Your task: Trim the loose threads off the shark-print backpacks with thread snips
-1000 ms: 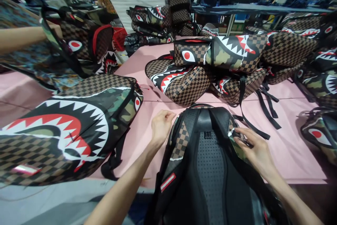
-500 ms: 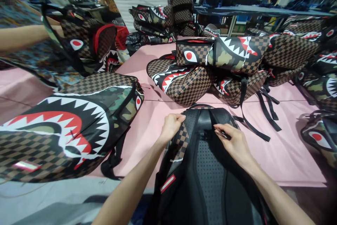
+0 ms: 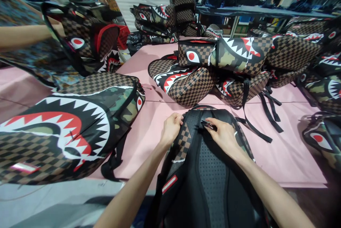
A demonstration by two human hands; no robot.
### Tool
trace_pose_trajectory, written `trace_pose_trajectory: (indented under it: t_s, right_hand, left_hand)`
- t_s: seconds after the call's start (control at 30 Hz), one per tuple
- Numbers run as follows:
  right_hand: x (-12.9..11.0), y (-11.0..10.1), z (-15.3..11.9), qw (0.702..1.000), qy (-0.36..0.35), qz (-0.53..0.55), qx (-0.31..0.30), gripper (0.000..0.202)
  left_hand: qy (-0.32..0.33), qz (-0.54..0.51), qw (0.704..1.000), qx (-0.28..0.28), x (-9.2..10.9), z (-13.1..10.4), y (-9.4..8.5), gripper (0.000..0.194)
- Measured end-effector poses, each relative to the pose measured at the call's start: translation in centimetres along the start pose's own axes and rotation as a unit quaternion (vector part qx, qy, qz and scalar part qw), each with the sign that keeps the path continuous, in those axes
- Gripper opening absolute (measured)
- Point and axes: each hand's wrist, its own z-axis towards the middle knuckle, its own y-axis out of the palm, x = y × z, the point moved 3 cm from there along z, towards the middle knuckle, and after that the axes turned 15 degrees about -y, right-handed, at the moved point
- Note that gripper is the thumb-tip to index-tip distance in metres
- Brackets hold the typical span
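A black backpack (image 3: 213, 174) with checkered side panels lies back side up in front of me, its top end on the pink table. My left hand (image 3: 172, 125) is closed at the upper left edge of the backpack; what its fingers pinch is too small to make out. Over the top middle of the back panel, my right hand (image 3: 220, 131) is closed on a small dark metal tool (image 3: 209, 125), whose tip points left toward the black straps.
A large shark-mouth backpack (image 3: 61, 128) lies at the left. Stacked checkered bags (image 3: 226, 55) sit behind, with straps hanging onto the pink table (image 3: 293, 142). At the upper left, a person's arm (image 3: 29, 37) reaches to another bag (image 3: 87, 36). More bags stand at the right.
My right hand has moved left across the top of the backpack with the tool. My left hand has shifted slightly left at the edge.
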Motion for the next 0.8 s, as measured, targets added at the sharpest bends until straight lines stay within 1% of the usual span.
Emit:
trace_pose_trajectory:
  t_s: [0.07,0.1,0.17,0.23,0.3,0.5,0.63,0.8]
  right_hand:
    - [-0.6,0.4,0.4,0.999,-0.015,-0.034,-0.003,0.041]
    - [-0.9,0.7,0.7,0.999,-0.023,-0.046,-0.004,0.042]
    - [-1.5,1.4,1.4,0.997,-0.035,-0.062,-0.005,0.031]
    - [-2.0,2.0,2.0,0.996,-0.044,-0.074,-0.006,0.021]
    - [-2.3,2.4,2.5,0.995,-0.054,-0.083,-0.005,0.018]
    - [-2.5,2.4,2.9,0.994,-0.064,-0.084,-0.007,0.015]
    - [-2.4,2.2,2.8,0.995,-0.064,-0.077,-0.003,0.014]
    - [-2.4,2.1,2.6,0.995,-0.061,-0.084,-0.006,0.015]
  left_hand:
    - [0.027,-0.014,1.0,0.005,0.5,-0.4,0.0,0.018]
    - [0.037,-0.02,0.999,0.006,0.7,-0.6,0.0,0.018]
    - [0.04,-0.032,0.999,0.003,1.3,-1.1,0.0,0.018]
    - [0.026,-0.053,0.998,-0.005,1.6,-1.4,0.0,0.018]
    - [0.01,-0.081,0.996,-0.017,1.7,-1.6,0.0,0.018]
    - [-0.002,-0.154,0.988,-0.035,1.6,-1.5,0.3,0.018]
    - [-0.031,-0.203,0.978,-0.045,1.5,-1.2,0.4,0.018]
    - [-0.045,-0.219,0.974,-0.041,1.4,-1.2,0.4,0.016]
